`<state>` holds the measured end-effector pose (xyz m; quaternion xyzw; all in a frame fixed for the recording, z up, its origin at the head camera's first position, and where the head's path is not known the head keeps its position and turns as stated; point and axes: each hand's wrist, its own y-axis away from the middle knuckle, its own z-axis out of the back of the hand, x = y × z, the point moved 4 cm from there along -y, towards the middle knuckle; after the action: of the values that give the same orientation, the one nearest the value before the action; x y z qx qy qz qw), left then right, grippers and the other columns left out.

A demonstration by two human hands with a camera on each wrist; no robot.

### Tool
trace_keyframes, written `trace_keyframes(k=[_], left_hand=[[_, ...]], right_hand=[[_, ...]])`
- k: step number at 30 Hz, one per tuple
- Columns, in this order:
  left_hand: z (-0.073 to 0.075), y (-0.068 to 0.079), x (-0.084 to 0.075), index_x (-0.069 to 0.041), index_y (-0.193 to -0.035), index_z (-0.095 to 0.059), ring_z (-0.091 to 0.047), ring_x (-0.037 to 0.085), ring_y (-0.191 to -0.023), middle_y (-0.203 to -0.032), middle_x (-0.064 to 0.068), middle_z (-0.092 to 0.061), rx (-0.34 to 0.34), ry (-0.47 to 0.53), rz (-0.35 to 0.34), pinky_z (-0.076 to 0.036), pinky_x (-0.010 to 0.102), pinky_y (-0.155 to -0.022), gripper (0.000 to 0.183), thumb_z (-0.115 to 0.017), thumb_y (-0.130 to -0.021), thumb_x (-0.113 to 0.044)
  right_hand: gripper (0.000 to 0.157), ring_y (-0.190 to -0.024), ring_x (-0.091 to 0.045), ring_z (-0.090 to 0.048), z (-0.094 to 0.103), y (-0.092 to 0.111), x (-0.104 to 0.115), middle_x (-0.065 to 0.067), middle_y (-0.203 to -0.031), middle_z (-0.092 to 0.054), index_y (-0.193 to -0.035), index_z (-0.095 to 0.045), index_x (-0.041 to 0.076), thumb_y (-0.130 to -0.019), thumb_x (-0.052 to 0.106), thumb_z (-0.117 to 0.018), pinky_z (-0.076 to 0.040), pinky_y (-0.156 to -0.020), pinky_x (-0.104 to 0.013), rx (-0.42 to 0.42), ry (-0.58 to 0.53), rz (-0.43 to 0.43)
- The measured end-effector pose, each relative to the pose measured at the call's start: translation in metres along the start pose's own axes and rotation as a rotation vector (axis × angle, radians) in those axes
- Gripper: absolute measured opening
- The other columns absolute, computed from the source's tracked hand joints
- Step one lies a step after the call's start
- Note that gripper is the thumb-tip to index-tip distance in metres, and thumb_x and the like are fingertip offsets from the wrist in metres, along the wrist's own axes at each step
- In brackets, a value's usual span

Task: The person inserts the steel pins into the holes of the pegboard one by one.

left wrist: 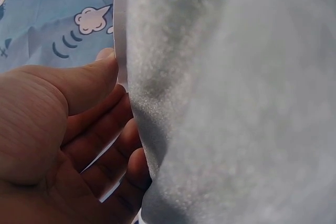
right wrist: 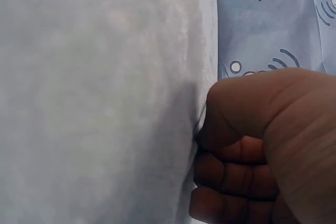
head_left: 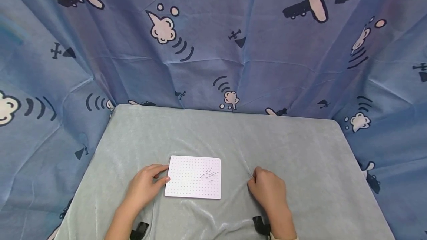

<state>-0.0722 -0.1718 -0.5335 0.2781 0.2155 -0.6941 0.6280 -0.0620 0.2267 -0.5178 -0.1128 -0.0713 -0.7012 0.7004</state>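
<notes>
A white rectangular board (head_left: pixel 186 177), printed or pierced with a grid of small dots, lies flat on the grey cloth. Several thin dark needles (head_left: pixel 209 175) lie loose across its right half. At the board's left edge my left hand (head_left: pixel 145 184) holds it between thumb and index finger; in the left wrist view the thumb (left wrist: pixel 100 74) overlaps the edge. Right of the board, my right hand (head_left: pixel 268 188) has curled fingers low over the cloth. Its thumb and index finger pinch a thin needle-like piece (right wrist: pixel 200 116), mostly hidden by the fingertips.
The grey plush cloth (head_left: pixel 293 147) covers the table and has creases near both hands. A blue curtain (head_left: pixel 207 58) printed with planes and clouds hangs behind and at both sides. Black camera mounts (head_left: pixel 261 226) sit at the wrists.
</notes>
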Motion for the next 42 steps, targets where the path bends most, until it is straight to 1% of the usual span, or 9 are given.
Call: trace_keyframes(k=[11, 14, 18, 22, 26, 30, 31, 36, 42], left_hand=[[0.002, 0.0, -0.001, -0.017, -0.134, -0.08, -0.068, 0.012, -0.099, -0.132, -0.001, -0.075, 0.004, 0.001, 0.003, -0.057, 0.042, -0.084, 0.041, -0.09, -0.094, -0.023], [0.002, 0.001, 0.0, -0.018, -0.135, -0.08, -0.067, 0.012, -0.098, -0.133, -0.001, -0.075, 0.009, 0.0, 0.006, -0.057, 0.042, -0.084, 0.041, -0.089, -0.095, -0.023], [0.002, 0.0, 0.0, -0.018, -0.134, -0.08, -0.067, 0.012, -0.098, -0.132, -0.001, -0.075, 0.006, -0.001, -0.001, -0.056, 0.042, -0.084, 0.041, -0.089, -0.095, -0.024], [0.003, -0.001, 0.0, -0.017, -0.134, -0.08, -0.067, 0.012, -0.098, -0.133, -0.001, -0.075, 0.0, 0.0, -0.009, -0.057, 0.043, -0.084, 0.041, -0.089, -0.095, -0.024], [0.003, -0.001, 0.001, -0.017, -0.134, -0.08, -0.067, 0.012, -0.097, -0.132, -0.001, -0.075, 0.0, 0.001, -0.012, -0.056, 0.042, -0.084, 0.04, -0.089, -0.095, -0.024], [0.002, -0.002, 0.001, -0.018, -0.134, -0.08, -0.067, 0.012, -0.098, -0.132, -0.002, -0.075, 0.005, 0.006, -0.017, -0.057, 0.042, -0.083, 0.04, -0.089, -0.095, -0.025], [0.001, -0.002, 0.001, -0.018, -0.134, -0.08, -0.067, 0.012, -0.098, -0.132, -0.002, -0.075, 0.006, 0.007, -0.017, -0.057, 0.042, -0.084, 0.04, -0.089, -0.095, -0.025], [0.002, -0.001, 0.001, -0.017, -0.134, -0.08, -0.068, 0.013, -0.1, -0.133, -0.001, -0.075, 0.01, 0.009, -0.016, -0.058, 0.043, -0.085, 0.041, -0.089, -0.095, -0.024], [0.0, -0.001, 0.001, -0.018, -0.134, -0.08, -0.068, 0.012, -0.1, -0.133, -0.002, -0.075, 0.006, 0.004, -0.017, -0.058, 0.042, -0.084, 0.041, -0.089, -0.095, -0.025]], right_hand=[[0.015, -0.046, -0.017, -0.041, 0.005, 0.001, -0.01, 0.001, -0.058, -0.049, -0.076, -0.056, 0.015, -0.084, 0.006, -0.064, -0.034, -0.044, -0.033, 0.086, -0.129, -0.062], [0.015, -0.047, -0.016, -0.041, 0.009, 0.0, -0.012, 0.003, -0.058, -0.048, -0.077, -0.055, 0.016, -0.083, 0.007, -0.066, -0.033, -0.044, -0.033, 0.064, -0.154, -0.062], [0.018, -0.047, -0.016, -0.042, 0.014, -0.001, -0.014, 0.006, -0.058, -0.047, -0.079, -0.055, 0.018, -0.081, 0.007, -0.069, -0.033, -0.046, -0.034, 0.002, -0.174, -0.045], [0.019, -0.048, -0.014, -0.04, 0.018, -0.002, -0.012, 0.008, -0.058, -0.046, -0.082, -0.054, 0.02, -0.082, 0.007, -0.069, -0.032, -0.047, -0.033, -0.024, -0.203, -0.032], [0.016, -0.051, -0.011, -0.043, 0.025, -0.001, -0.006, 0.01, -0.062, -0.05, -0.085, -0.06, 0.021, -0.085, 0.009, -0.071, -0.036, -0.05, -0.03, -0.05, -0.275, -0.029], [0.014, -0.056, -0.011, -0.05, 0.03, 0.002, 0.003, 0.01, -0.068, -0.057, -0.088, -0.069, 0.02, -0.087, 0.007, -0.073, -0.042, -0.053, -0.028, -0.082, -0.426, -0.028], [0.017, -0.057, -0.012, -0.051, 0.03, 0.002, 0.006, 0.01, -0.069, -0.058, -0.088, -0.07, 0.021, -0.088, 0.005, -0.075, -0.043, -0.053, -0.028, -0.088, -0.468, -0.023], [0.026, -0.059, -0.012, -0.055, 0.026, 0.004, 0.024, 0.012, -0.071, -0.061, -0.086, -0.075, 0.021, -0.087, -0.005, -0.079, -0.047, -0.052, -0.027, -0.111, -0.63, 0.07], [0.032, -0.06, -0.008, -0.056, 0.018, 0.005, 0.049, 0.016, -0.07, -0.062, -0.084, -0.075, 0.023, -0.083, -0.008, -0.082, -0.047, -0.05, -0.026, -0.122, -0.7, 0.148]])
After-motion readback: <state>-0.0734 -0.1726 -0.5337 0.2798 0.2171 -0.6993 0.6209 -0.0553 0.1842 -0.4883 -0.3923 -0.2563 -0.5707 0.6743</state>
